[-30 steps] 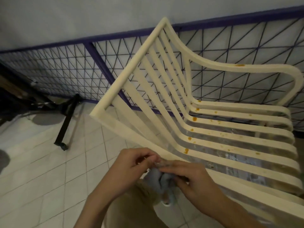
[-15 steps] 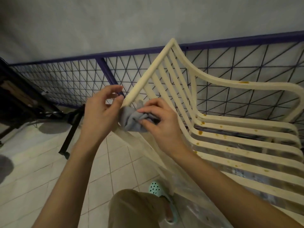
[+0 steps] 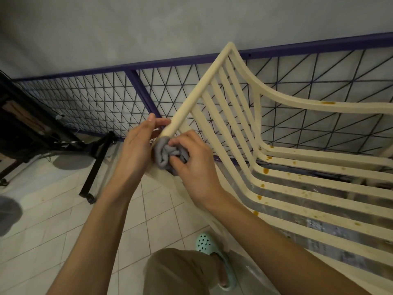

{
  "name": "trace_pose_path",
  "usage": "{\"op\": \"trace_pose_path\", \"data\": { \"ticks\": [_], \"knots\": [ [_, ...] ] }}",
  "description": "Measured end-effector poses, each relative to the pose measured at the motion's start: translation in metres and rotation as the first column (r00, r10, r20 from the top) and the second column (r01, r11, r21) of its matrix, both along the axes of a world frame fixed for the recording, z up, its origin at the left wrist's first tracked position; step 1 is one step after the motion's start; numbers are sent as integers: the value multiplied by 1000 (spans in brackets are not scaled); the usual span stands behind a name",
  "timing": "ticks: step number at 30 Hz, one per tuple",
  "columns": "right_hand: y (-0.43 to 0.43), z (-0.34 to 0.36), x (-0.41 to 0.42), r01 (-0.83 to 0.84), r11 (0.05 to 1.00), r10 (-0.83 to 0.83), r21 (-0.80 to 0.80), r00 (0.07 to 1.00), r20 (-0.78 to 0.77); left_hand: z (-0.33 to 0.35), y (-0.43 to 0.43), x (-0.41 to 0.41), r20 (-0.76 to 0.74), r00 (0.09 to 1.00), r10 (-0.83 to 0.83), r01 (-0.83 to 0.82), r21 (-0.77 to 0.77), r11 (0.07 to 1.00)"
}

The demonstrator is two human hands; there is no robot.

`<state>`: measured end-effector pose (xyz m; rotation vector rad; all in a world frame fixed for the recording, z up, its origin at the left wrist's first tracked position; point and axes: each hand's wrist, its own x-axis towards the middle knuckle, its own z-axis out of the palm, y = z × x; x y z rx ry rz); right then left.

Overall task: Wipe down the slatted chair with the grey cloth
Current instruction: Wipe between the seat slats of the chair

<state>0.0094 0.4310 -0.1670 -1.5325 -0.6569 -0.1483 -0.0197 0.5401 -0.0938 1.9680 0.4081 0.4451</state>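
Right now the cream slatted chair point(image 3: 297, 104) sits ahead and to the right of the fingers, and its rounded cream top rail point(image 3: 198, 90) runs up and away from them. The right hand point(image 3: 191, 165) has its fingers point(image 3: 181, 139) curled tight round the bunched grey cloth point(image 3: 165, 154), pressing the wad on the near end of that rail. The left hand point(image 3: 136, 145) lies nearly flat, fingers straight, against the cloth's left side and grips nothing. To do this stroke well, I judge, wrap the cloth round the rail rather than dab with a ball. Let the left hand steady the frame, then draw the cloth along the whole rail, away from the fingers, with even pressure. Refold to a clean face before moving on, since the small orange-brown stains point(image 3: 265, 170) on the seat slats, well to the right of and below the fingers, will likely smear
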Motion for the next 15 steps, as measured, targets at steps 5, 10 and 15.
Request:
{"op": "trace_pose_path", "data": {
  "ticks": [5,10,15],
  "knots": [
    [-6,-15,0,-12,999,14,-37,999,51,0,0,1,-7,1000,0,0,-6,1000],
    [-26,-53,-4,-38,989,28,-142,997,-72,1,-2,-1,-36,999,-3,8,153,988],
    [-24,-39,1,-36,994,25,-105,994,-103,-6,-7,1,-46,997,-63,78,514,854]
  ]
}}
